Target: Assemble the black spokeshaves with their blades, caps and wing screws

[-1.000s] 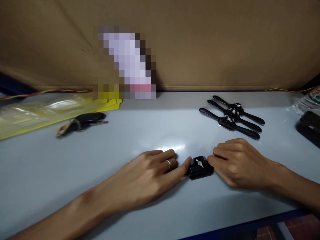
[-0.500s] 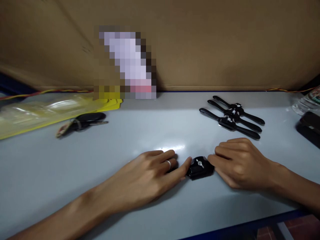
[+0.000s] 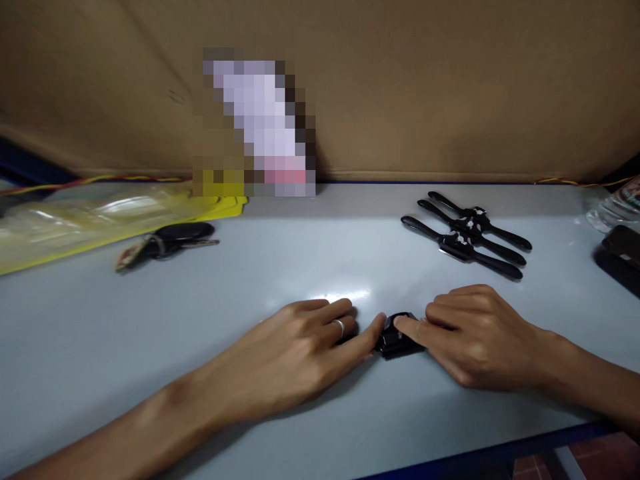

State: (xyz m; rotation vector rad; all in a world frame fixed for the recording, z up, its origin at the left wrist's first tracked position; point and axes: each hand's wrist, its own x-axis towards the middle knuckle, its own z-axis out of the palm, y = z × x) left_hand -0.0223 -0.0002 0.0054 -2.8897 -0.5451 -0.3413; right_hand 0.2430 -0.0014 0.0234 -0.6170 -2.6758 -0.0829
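A small black tool with a metal screw on top [image 3: 391, 343] lies on the pale grey table [image 3: 260, 273] between my hands. My left hand [image 3: 300, 350], a ring on one finger, lies over the tool's left end with the thumb tip against its body. My right hand [image 3: 475, 337] covers the right end, fingers curled, its index finger laid across the top of the tool. Both ends of the tool are hidden under my hands.
Three black two-handled tools [image 3: 467, 235] lie side by side at the back right. A key fob with keys [image 3: 170, 239] and a yellow plastic bag [image 3: 75, 223] are at the left. A cardboard wall [image 3: 450, 87] closes the back; a dark phone-like object [image 3: 620, 257] and a plastic bottle [image 3: 613, 208] sit at the right edge.
My right index finger has slid left over the top of the tool, covering its metal screw. My left hand has stayed where it was.
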